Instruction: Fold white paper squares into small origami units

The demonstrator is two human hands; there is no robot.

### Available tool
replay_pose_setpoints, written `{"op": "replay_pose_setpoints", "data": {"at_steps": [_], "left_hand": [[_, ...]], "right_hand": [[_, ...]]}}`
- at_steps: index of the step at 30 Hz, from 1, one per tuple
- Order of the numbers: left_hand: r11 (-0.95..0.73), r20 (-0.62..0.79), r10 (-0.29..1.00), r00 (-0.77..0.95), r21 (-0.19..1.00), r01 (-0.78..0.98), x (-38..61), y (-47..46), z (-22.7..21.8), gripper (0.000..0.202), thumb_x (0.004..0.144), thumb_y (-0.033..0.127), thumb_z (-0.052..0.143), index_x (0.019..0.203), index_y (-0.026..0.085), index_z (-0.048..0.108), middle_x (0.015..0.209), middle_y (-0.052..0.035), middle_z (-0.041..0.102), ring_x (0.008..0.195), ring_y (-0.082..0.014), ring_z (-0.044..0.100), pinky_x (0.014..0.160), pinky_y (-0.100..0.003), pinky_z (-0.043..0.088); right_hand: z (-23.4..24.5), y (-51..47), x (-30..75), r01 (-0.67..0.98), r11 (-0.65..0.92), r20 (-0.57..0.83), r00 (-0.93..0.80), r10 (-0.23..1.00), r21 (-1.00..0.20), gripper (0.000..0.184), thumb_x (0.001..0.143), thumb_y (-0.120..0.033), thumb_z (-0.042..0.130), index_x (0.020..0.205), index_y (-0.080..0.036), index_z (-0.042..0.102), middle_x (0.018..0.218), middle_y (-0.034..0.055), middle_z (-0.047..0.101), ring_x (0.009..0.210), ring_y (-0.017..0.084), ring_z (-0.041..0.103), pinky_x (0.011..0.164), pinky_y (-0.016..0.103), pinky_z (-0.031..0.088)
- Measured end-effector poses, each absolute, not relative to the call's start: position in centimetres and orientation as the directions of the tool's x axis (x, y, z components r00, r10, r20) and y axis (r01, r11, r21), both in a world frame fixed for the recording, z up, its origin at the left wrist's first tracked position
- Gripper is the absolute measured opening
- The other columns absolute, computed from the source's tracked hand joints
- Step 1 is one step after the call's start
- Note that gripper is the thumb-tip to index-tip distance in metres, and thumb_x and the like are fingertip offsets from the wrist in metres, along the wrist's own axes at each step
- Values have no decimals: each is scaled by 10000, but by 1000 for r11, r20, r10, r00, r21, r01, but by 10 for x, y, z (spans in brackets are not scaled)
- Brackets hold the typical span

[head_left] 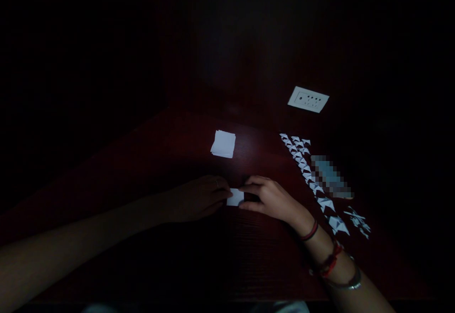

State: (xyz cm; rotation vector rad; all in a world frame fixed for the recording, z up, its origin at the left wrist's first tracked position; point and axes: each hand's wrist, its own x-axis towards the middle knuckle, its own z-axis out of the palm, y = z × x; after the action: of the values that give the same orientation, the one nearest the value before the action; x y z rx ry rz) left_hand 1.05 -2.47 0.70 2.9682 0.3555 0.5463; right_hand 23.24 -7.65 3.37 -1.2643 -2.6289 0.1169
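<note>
A small white paper piece (235, 197) lies on the dark red-brown table (170, 147) between my two hands. My left hand (199, 197) comes in from the left, fingers curled and pinching the paper's left edge; a ring shows on one finger. My right hand (267, 197) holds the paper's right edge between thumb and fingers pressed together. Red thread bands and a metal bangle (346, 282) sit on my right wrist. The scene is very dark.
A small stack of white square sheets (223, 143) lies farther back. A row of several folded white paper pieces (307, 173) runs diagonally at the right, with a few more (359, 220) beyond it. A white wall socket plate (308, 99) is behind.
</note>
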Motion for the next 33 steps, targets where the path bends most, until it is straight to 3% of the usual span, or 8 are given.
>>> {"op": "replay_pose_setpoints", "data": {"at_steps": [3, 7, 11, 16, 20, 26, 33], "left_hand": [[-966, 359, 256, 898, 135, 221, 9, -23, 1, 310, 839, 182, 422, 1146, 188, 468, 1151, -79, 453, 1042, -189, 431, 895, -336, 375], [-970, 394, 243, 886, 111, 217, 7, -20, -5, 337, 844, 195, 420, 1180, 206, 435, 1232, -79, 398, 1127, -211, 370, 931, -367, 349], [-969, 413, 247, 876, 116, 218, 6, -18, -5, 313, 852, 230, 427, 1161, 191, 459, 1174, -87, 449, 1088, -202, 412, 913, -355, 372], [-979, 410, 200, 890, 121, 164, 7, -16, -4, 323, 856, 222, 425, 1177, 199, 450, 1123, -79, 481, 1075, -193, 418, 915, -340, 367], [-979, 409, 197, 891, 128, 158, 7, -16, -4, 331, 853, 223, 433, 1181, 182, 449, 1133, -91, 470, 1075, -193, 414, 916, -335, 362], [-968, 395, 239, 887, 172, 185, 9, -19, 2, 324, 848, 202, 438, 1171, 188, 458, 1124, -75, 483, 1055, -177, 431, 902, -309, 373], [-970, 394, 228, 890, 167, 175, 11, -20, 8, 296, 827, 181, 448, 1119, 195, 493, 1096, -62, 510, 1051, -187, 438, 907, -333, 365]], "right_hand": [[34, -77, 231, 754, 642, 175, -620, 765, -138, 374, 781, -436, 481, 1026, -173, 588, 940, 65, 555, 880, 169, 520, 785, 295, 414], [32, -75, 233, 749, 660, 179, -642, 745, -59, 286, 821, -354, 458, 996, -177, 598, 895, 58, 576, 851, 160, 528, 788, 295, 401], [31, -74, 235, 728, 685, 169, -673, 720, -21, 249, 857, -281, 406, 984, -182, 596, 861, 47, 587, 805, 140, 541, 764, 274, 397], [31, -74, 234, 715, 698, 179, -683, 708, -34, 302, 828, -373, 439, 996, -173, 591, 870, 49, 584, 810, 150, 539, 761, 267, 398], [30, -73, 234, 716, 697, 198, -680, 706, -26, 271, 856, -320, 403, 972, -179, 603, 852, 45, 585, 790, 139, 539, 757, 268, 396], [30, -73, 233, 703, 711, 186, -699, 690, 2, 295, 841, -366, 415, 964, -174, 603, 863, 49, 575, 800, 148, 535, 740, 270, 401], [30, -73, 232, 703, 708, 210, -704, 679, 65, 232, 865, -278, 392, 902, -162, 590, 806, 41, 568, 755, 134, 519, 709, 262, 383]]}}
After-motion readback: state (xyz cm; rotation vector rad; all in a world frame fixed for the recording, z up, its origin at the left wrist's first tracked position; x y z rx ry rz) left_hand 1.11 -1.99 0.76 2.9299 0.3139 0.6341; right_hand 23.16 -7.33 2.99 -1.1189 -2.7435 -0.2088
